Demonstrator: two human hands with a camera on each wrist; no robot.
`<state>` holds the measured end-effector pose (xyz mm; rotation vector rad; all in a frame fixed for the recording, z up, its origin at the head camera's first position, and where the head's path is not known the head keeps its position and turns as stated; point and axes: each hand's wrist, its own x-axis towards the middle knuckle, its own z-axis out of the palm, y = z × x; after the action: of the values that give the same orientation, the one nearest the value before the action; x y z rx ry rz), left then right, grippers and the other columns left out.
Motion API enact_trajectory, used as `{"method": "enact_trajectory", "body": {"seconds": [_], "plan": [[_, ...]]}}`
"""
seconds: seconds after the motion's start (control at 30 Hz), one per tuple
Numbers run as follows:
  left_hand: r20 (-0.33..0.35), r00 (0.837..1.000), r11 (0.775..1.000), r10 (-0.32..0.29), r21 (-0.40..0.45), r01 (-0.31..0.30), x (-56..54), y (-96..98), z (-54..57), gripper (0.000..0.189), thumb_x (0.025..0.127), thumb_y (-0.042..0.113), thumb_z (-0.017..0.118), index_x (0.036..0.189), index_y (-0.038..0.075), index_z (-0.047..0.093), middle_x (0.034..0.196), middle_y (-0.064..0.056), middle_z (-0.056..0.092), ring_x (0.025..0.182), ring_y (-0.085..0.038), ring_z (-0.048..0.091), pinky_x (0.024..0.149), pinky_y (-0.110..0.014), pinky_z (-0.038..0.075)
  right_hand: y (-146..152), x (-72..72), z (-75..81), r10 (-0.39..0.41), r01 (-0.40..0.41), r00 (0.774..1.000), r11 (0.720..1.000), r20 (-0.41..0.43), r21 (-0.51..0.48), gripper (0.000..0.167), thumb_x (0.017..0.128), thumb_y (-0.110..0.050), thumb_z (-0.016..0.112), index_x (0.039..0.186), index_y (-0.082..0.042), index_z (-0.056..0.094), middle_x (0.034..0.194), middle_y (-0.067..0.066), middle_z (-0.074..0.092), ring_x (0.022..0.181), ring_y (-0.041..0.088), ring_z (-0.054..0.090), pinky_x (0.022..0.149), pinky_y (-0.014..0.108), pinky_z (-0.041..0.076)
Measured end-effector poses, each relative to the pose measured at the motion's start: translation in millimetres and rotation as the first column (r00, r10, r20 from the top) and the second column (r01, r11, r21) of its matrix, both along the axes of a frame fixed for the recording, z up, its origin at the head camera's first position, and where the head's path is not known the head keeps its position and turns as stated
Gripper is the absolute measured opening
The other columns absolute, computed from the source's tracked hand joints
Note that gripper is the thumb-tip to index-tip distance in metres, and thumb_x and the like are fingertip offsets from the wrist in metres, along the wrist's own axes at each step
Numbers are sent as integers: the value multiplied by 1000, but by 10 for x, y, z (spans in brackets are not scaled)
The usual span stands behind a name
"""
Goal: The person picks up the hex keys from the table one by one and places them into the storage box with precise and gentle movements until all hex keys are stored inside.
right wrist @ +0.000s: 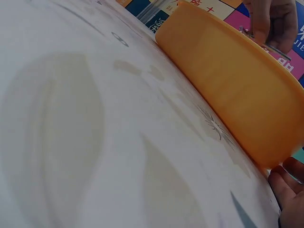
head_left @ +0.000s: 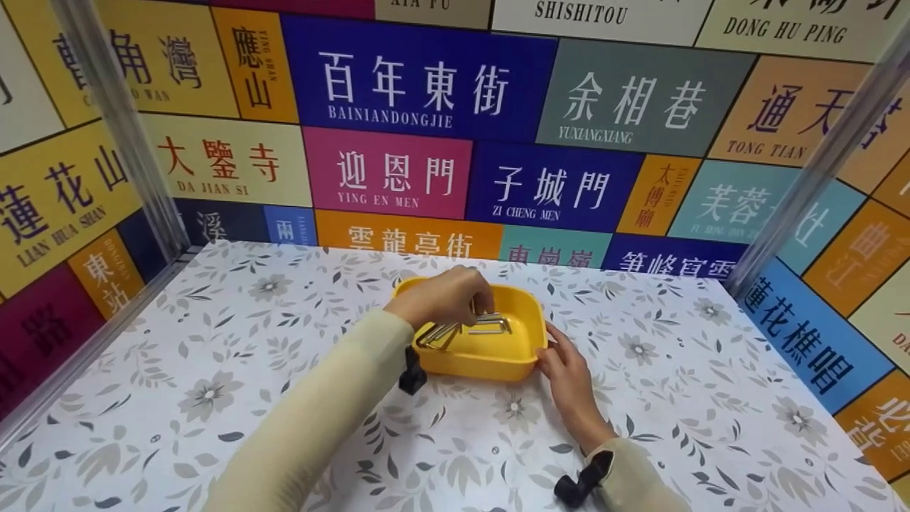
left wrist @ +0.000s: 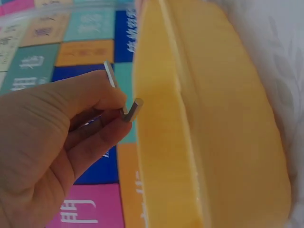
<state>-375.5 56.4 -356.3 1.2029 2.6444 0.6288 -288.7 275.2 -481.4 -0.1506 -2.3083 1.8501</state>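
Observation:
My left hand (head_left: 455, 293) is over the yellow plastic box (head_left: 478, 367), its wrist crossing the box's left side. Thumb and fingers pinch an L-shaped metal hex key (left wrist: 133, 110), whose short bent end points out past the fingertips in the left wrist view. More hex keys (head_left: 439, 334) lie inside the box, mostly toward its left, with another hex key (head_left: 487, 331) near the middle. My right hand (head_left: 567, 371) holds the box's near right corner, thumb at the front and fingers along the side. Its fingers (right wrist: 285, 183) touch low on the box in the right wrist view.
The box stands on a table (head_left: 284, 355) covered with white floral cloth. Behind it rises a wall of coloured sign panels (head_left: 419, 82). Metal posts (head_left: 817, 149) stand at the table's two far corners.

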Motion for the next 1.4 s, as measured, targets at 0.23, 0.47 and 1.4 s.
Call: {"method": "enact_trajectory", "body": {"seconds": [0.23, 0.47, 1.4], "plan": [[-3, 999, 997, 38, -71, -38, -134, 22, -204, 26, 86, 0, 72, 111, 7, 77, 102, -7, 75, 90, -19, 63, 85, -30, 59, -35, -1, -11, 5, -5, 1000, 1000, 8, 3, 55, 102, -16, 45, 156, -17, 37, 155, 15, 46, 137, 30, 54, 113, 42, 45], [57, 992, 991, 112, -85, -107, -212, 114, -308, 27, 88, -2, 71, 111, 8, 76, 101, -5, 73, 90, -21, 62, 87, -31, 59, -13, 11, 14, -8, 7, 1000, 1000, 3, 20, 55, 101, -16, 46, 156, -17, 38, 154, 16, 48, 137, 30, 54, 113, 43, 45], [85, 974, 976, 209, -73, -203, -341, 221, -580, 22, 90, 1, 67, 104, 15, 77, 98, 1, 71, 89, -21, 63, 86, -30, 56, 2, 17, -9, -21, 21, 1000, 999, 2, 36, 56, 100, -16, 46, 156, -19, 39, 154, 14, 49, 137, 29, 54, 114, 45, 44]]}}
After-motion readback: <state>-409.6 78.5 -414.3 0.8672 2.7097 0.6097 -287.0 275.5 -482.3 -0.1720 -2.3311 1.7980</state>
